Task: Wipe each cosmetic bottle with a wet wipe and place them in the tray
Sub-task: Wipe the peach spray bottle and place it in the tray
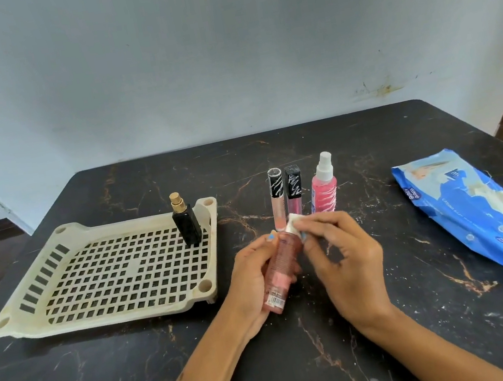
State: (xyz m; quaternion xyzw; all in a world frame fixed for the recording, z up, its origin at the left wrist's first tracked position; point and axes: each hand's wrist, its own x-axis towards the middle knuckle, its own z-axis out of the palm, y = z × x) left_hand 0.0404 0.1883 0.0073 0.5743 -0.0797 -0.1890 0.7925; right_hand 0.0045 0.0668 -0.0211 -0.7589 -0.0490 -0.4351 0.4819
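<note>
Our left hand [251, 276] is wrapped around a pink bottle [279, 272], tilted with its cap away from us, seemingly to steady it for cleaning. Our right hand [341, 255] pinches a small white wipe [294, 224] against the cap end. Just beyond stand two slim tubes [286, 197] and a pink spray bottle [324, 188], apparently waiting their turn. To the left, a cream slotted tray [111, 316] holds one upright black bottle [186, 222] in its far right corner. A blue pack of wipes [464, 198] lies well to the right, a wipe poking out. All rest on a dark marble-patterned table [109, 380] against a pale blue wall [219, 46].
</note>
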